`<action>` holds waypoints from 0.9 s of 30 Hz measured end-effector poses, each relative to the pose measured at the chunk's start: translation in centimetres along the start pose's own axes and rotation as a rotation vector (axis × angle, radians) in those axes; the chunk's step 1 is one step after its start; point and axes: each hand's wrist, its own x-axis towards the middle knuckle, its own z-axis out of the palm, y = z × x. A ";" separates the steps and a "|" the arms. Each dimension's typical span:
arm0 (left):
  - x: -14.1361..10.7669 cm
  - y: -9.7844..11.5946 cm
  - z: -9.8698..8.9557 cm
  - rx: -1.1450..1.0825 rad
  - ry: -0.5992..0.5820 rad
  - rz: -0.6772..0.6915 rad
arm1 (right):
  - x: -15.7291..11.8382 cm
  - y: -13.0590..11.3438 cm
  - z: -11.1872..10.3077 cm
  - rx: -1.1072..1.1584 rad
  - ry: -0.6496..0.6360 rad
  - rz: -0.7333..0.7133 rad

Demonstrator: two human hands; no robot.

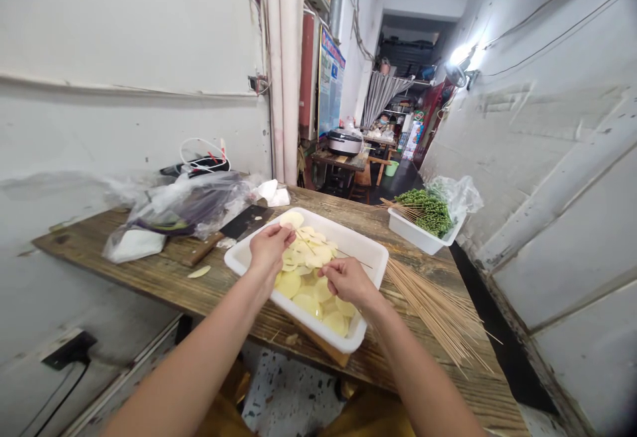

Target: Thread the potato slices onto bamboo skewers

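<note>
A white plastic tub (371, 251) full of thin, pale yellow potato slices (307, 304) stands in front of me. Over its far left part, my left hand (271, 246) pinches a round potato slice (291, 218). A thin wooden skewer (305, 241) slants from that slice down towards my right hand (346, 279), whose fingers are closed at its lower end; the fingertips partly hide the grip. Another skewer (355, 258) lies across the tub's right side by a cluster of slices.
Bare skewers (438, 308) lie fanned out right of the tub. Behind them, a white container (421, 235) holds green skewered vegetables. To the left are a cleaver (243, 222), plastic bags (186, 201) and a stray slice (199, 272) on the wooden table (164, 278).
</note>
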 end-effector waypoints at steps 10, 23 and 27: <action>0.7 -0.6 -0.5 0.080 0.017 0.083 | -0.1 0.0 -0.1 -0.025 0.004 -0.024; 0.4 -0.9 -0.7 0.231 -0.079 0.107 | 0.4 0.9 0.2 -0.055 0.041 -0.052; 0.0 -0.6 -0.5 0.216 -0.083 0.062 | 0.5 1.0 0.2 -0.063 0.060 -0.072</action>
